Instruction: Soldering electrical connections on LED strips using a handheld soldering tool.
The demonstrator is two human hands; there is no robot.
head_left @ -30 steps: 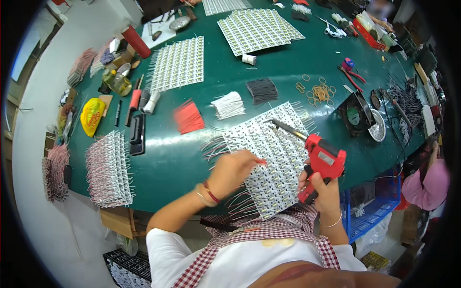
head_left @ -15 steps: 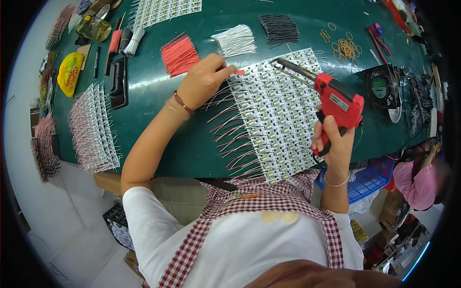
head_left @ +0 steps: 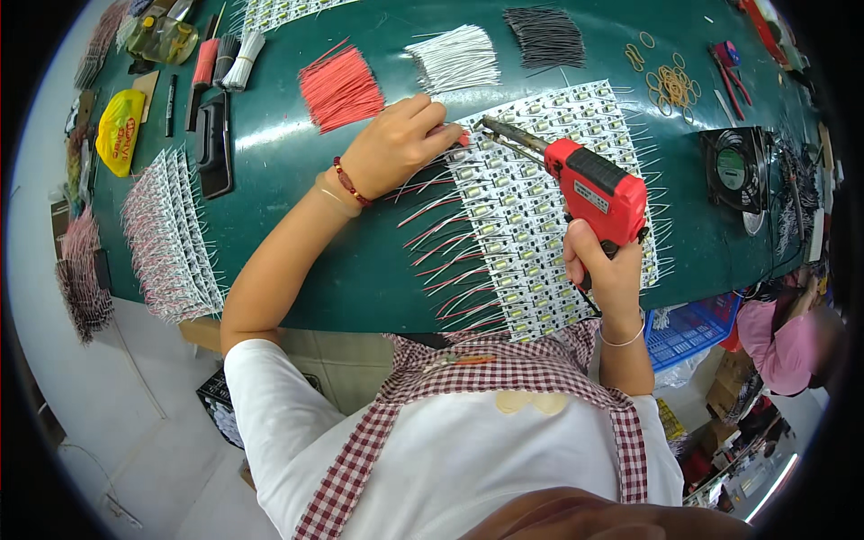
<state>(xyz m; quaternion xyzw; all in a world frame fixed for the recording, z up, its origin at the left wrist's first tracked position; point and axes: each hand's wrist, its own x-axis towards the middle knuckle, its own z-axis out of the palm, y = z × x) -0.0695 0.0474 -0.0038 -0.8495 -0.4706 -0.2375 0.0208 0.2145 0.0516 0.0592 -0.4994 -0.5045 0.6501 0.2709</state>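
Soldering gun, probably hefty, suits a handle grip: right hand clasps it above the panel, left hand pinches red wires at the panel's corner.

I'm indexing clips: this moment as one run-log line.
left hand: pinching small red piece | right hand: holding soldering gun, tip at circuit board | beyond: red wires, white wires, black wires

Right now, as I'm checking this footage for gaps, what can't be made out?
Head view:
Small red piece: its length, hidden by the left hand.
Red-and-black pistol-shaped soldering gun: tip too small to tell whether it touches the white rectangular circuit panel.
Upper-left white circuit sheet: far end cut off by the upper edge.
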